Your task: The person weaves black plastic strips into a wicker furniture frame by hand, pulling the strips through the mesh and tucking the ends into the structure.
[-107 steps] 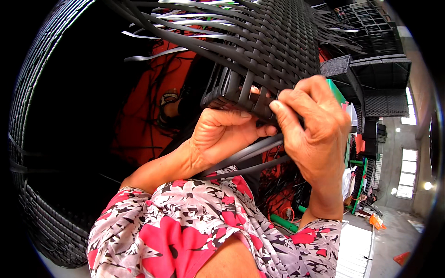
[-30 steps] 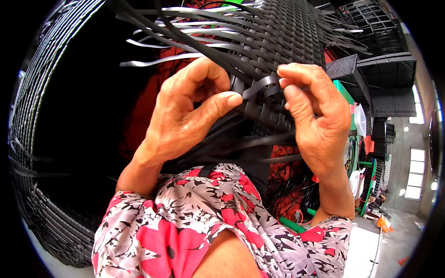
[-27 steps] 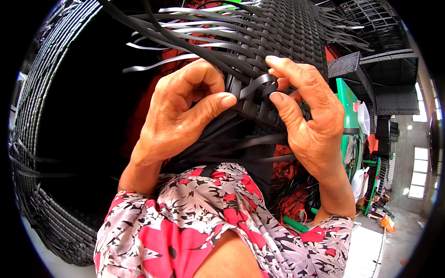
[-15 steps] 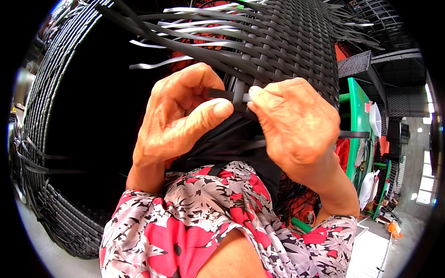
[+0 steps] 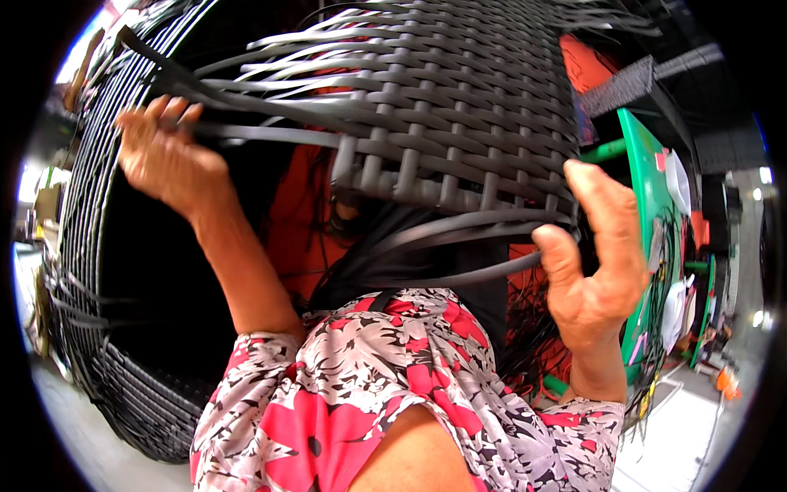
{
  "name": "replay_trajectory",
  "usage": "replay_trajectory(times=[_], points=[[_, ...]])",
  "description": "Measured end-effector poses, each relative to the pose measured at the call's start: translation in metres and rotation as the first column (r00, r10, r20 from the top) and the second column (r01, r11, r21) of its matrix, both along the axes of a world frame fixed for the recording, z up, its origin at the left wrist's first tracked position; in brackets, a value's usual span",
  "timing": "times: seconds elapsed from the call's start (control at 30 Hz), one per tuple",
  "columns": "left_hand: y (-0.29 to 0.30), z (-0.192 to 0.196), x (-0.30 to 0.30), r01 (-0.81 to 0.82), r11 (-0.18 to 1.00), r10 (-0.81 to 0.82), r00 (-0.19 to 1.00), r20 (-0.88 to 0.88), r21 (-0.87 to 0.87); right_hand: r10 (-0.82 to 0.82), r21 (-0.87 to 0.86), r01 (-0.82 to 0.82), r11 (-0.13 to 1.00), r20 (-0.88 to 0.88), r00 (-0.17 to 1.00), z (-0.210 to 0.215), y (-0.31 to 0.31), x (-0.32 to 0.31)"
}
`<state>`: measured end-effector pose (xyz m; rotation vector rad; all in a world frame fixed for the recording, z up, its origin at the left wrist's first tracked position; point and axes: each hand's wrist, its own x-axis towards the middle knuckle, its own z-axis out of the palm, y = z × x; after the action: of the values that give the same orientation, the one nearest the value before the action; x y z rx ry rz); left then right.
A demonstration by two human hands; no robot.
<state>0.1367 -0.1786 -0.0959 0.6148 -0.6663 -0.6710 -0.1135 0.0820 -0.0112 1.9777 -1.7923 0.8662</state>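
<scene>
A dark grey woven wicker panel (image 5: 467,107) stretches away in front of me, with loose strip ends fanning out on its left side. My left hand (image 5: 172,152) is out to the left, its fingers closed on a flat grey weaving strip (image 5: 270,134) that runs taut to the panel's near left corner. At the near right corner, my right hand (image 5: 598,254) has its thumb and forefinger spread apart with nothing visible between them. Just beneath the panel's near edge, loose strips (image 5: 467,238) curve from the lap toward my right hand.
On the left stands a large dark woven frame (image 5: 90,213). To the right is a green board (image 5: 643,238) with white and pink pieces hanging on it. Red material (image 5: 303,221) and tangled black strips (image 5: 525,344) lie below the panel.
My left hand has swung far left, drawing the strip out from the corner. The right hand has let go there and moved right, its fingers opening. The panel appears shifted slightly left and lower.
</scene>
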Motion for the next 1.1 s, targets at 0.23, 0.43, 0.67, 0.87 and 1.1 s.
replay_trajectory(times=[0.23, 0.43, 0.67, 0.87, 1.1], points=[[0.097, 0.063, -0.018, -0.03, 0.851, 0.22, 0.927, 0.304, -0.525, -0.11, -0.113, 0.164, 0.98, 0.381, 0.918, -0.022, 0.034, -0.035], [0.139, 0.059, -0.09, 0.675, 0.673, 0.127, 0.297, 0.946, -0.303, -0.033, -0.059, 0.058, 0.997, 0.364, 0.931, -0.038, 0.041, -0.033], [0.136, 0.088, -0.11, 0.755, 0.652, 0.043, -0.137, 0.99, 0.076, 0.098, -0.151, -0.038, 0.988, 0.415, 0.905, -0.046, 0.043, -0.028], [0.119, 0.108, -0.106, 0.794, 0.551, 0.075, -0.353, 0.933, 0.256, 0.041, -0.123, 0.028, 0.992, 0.526, 0.85, -0.04, 0.047, -0.043], [0.105, 0.164, -0.096, 0.477, 0.435, -0.519, -0.56, 0.645, 0.764, 0.13, -0.036, -0.133, 0.99, 0.56, 0.818, 0.018, -0.007, -0.019]])
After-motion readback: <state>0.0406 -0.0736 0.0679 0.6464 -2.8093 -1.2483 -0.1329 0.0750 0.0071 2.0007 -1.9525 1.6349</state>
